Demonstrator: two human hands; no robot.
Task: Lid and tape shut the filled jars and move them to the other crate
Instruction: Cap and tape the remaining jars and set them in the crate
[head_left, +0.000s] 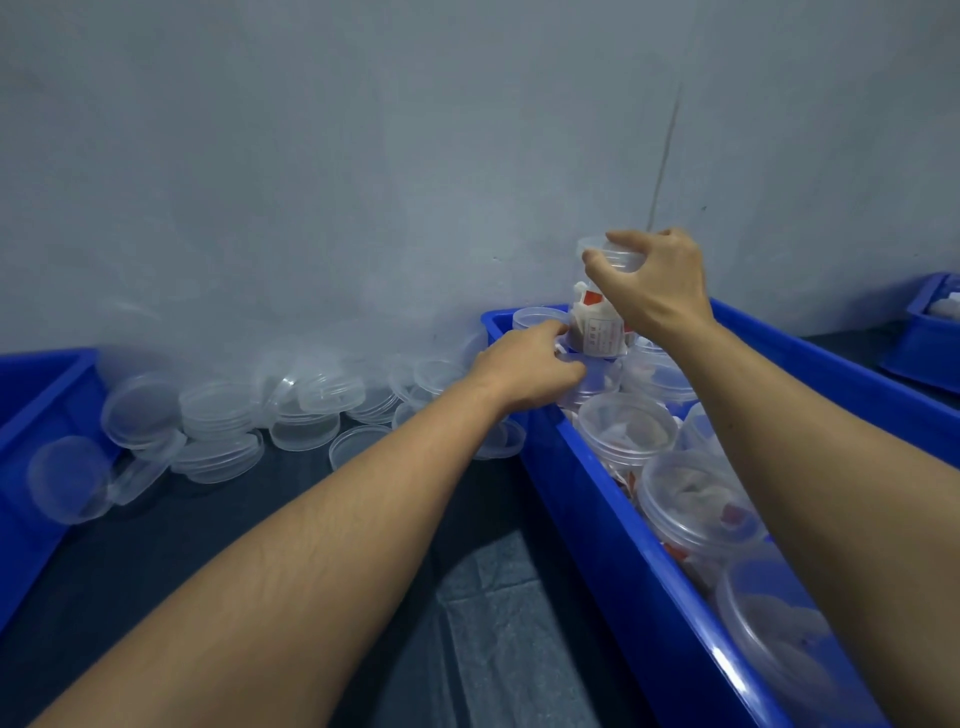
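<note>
A clear plastic jar (597, 322) filled with white and red packets is lifted above the far end of the blue crate (597, 519) on the right. My right hand (654, 283) grips its top rim from above. My left hand (530, 371) reaches over the crate's near wall, fingers curled at the base of the jar among other jars. Several filled open jars (628, 426) lie in this crate. A pile of clear lids (291, 405) lies against the wall to the left. Another blue crate (31, 415) stands at the far left, with lids resting against it.
A third blue crate (930, 332) sits at the far right edge. The table is covered with a dark cloth (488, 613). A grey wall stands close behind the crates and lids.
</note>
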